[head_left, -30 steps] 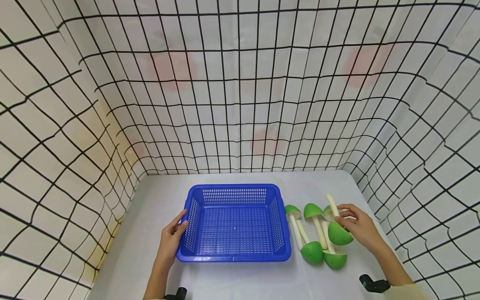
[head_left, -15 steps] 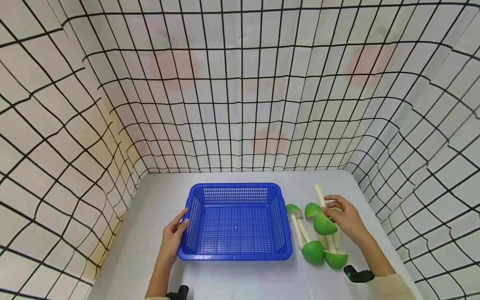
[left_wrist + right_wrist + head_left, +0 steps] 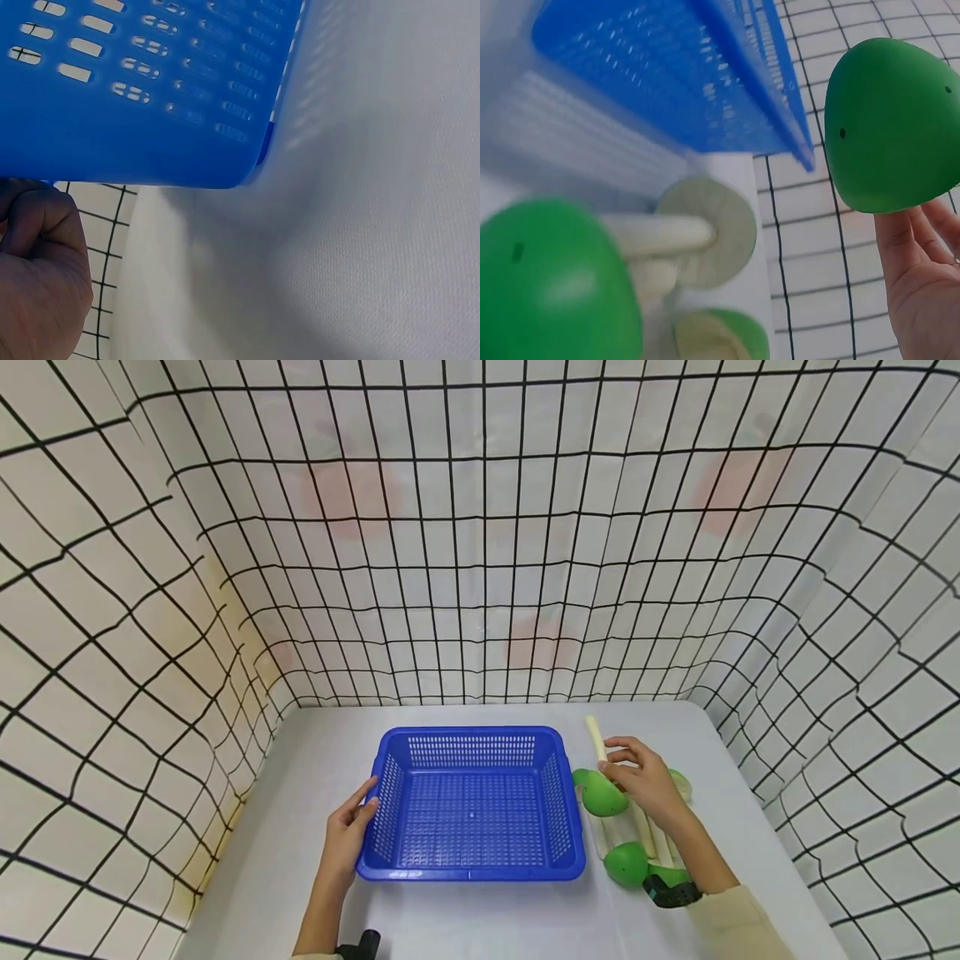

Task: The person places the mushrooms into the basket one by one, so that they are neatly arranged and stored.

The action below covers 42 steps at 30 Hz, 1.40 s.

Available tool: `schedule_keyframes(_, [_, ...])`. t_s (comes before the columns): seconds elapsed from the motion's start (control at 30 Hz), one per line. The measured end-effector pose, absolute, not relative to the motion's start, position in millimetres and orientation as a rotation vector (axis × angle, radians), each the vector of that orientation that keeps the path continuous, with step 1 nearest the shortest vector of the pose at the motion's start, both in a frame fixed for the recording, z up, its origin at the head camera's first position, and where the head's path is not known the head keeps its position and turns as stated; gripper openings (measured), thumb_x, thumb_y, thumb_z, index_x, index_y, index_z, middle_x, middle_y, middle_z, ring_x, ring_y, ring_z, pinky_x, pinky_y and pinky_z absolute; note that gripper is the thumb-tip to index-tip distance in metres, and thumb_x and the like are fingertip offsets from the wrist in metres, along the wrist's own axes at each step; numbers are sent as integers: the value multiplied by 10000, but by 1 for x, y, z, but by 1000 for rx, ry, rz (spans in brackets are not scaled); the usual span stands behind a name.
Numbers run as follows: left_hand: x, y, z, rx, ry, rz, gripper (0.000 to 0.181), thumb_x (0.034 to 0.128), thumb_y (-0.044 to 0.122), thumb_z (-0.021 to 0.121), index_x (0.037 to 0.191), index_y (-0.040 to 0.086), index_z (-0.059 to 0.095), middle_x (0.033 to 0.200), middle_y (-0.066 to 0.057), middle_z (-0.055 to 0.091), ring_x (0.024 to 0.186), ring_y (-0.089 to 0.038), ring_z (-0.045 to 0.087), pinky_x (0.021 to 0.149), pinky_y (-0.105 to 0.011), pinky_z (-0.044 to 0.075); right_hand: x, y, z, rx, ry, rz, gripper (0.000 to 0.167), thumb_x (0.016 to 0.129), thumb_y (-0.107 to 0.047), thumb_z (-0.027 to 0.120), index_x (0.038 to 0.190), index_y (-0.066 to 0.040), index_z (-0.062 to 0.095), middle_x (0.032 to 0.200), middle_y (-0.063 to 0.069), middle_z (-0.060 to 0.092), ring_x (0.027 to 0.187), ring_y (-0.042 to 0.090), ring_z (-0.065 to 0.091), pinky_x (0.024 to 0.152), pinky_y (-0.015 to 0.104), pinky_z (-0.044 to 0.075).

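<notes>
My left hand point(image 3: 347, 835) grips the left rim of an empty blue basket point(image 3: 471, 818), thumb over the edge; in the left wrist view the hand point(image 3: 45, 262) is at the basket wall point(image 3: 135, 142). My right hand point(image 3: 645, 781) pinches a green-capped mushroom point(image 3: 604, 794) by its white stem, cap down, just right of the basket. The right wrist view shows the held cap point(image 3: 892, 124) above the fingers of the hand point(image 3: 922, 277). Below the right hand, several more mushrooms point(image 3: 626, 864) lie on the table, partly hidden by the hand and arm.
The white table point(image 3: 525, 918) is enclosed at the back and sides by black wire grid point(image 3: 480, 568) in front of pale sheeting. In the right wrist view, a green cap point(image 3: 555, 285) and white stems point(image 3: 660, 234) lie close to the basket point(image 3: 660, 75).
My right hand has carried the held mushroom leftward across the others, close to the basket's right rim. The left hand and basket have stayed in place.
</notes>
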<state>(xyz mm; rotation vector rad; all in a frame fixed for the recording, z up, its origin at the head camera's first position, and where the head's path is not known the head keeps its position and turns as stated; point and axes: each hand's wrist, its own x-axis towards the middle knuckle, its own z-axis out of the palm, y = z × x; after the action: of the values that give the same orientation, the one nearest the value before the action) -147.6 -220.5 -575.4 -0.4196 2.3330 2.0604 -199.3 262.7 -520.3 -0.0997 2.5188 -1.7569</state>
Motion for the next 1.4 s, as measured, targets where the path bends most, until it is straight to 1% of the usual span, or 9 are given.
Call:
schedule_keyframes(0.1, [-151,-223,-587,-430,2347,2069,435,1070,299,570,1501,243,553,1144,-208,651,939,-208,611,782,-231,537,-205,250,-521,-101,2499,-1773,491,997,-258,699,1422,-87,522,1210,221,648,849,52,709,704,286,571])
schedule_keyframes(0.2, [-152,-223,-592,-418,2366,2067,437,1069,345,563,1499,265,555,1275,-205,659,1017,-233,638,847,-251,558,-208,239,-522,-106,2482,-1779,477,999,-247,697,1416,-89,527,1208,223,647,853,62,711,711,288,574])
schedule_keyframes(0.33, [-151,-223,-593,-400,2369,2073,451,1065,390,557,1501,274,551,1400,-192,626,1129,-303,652,946,-373,578,-209,226,-523,-117,2468,-1779,470,1003,-245,690,1413,-82,526,1203,223,653,859,68,708,717,288,577])
schedule_keyframes(0.43, [-150,-223,-594,-400,2353,2083,448,1062,404,558,1496,291,554,1469,-158,590,1207,-336,641,1010,-471,546,-209,217,-525,-114,2441,-1797,469,1000,-238,694,1409,-78,528,1198,225,653,862,79,711,711,293,578])
schedule_keyframes(0.53, [-149,-223,-594,-389,2343,2087,447,1067,399,549,1501,292,547,1519,-138,552,1262,-363,620,1049,-515,509,-209,209,-528,-100,2408,-1825,466,993,-225,702,1403,-81,534,1186,204,658,864,85,721,711,291,579])
schedule_keyframes(0.77, [-148,-223,-596,-381,2336,2099,441,1075,376,539,1504,277,545,1530,-139,541,1265,-371,619,1035,-487,525,-211,190,-533,-100,2368,-1880,426,982,-178,713,1366,-88,553,1135,161,657,823,96,719,653,271,559])
schedule_keyframes(0.87, [-149,-223,-596,-377,2327,2104,439,1073,379,542,1503,288,545,1553,-116,521,1297,-372,603,1059,-511,501,-213,184,-535,-109,2367,-1872,416,982,-185,715,1358,-100,560,1144,172,655,810,105,714,655,272,559])
schedule_keyframes(1.0, [-149,-224,-597,-368,2314,2115,444,1069,391,547,1502,295,544,1573,-106,499,1326,-380,588,1078,-532,478,-214,177,-535,-142,2378,-1852,435,984,-198,713,1369,-76,550,1167,196,661,825,113,712,675,289,572])
schedule_keyframes(1.4, [-150,-224,-597,-382,2287,2120,450,1063,408,555,1502,312,542,1529,-131,545,1243,-370,640,975,-414,569,-218,148,-544,-201,2334,-1857,441,966,-212,738,1357,-95,572,1110,145,685,808,155,730,661,314,585])
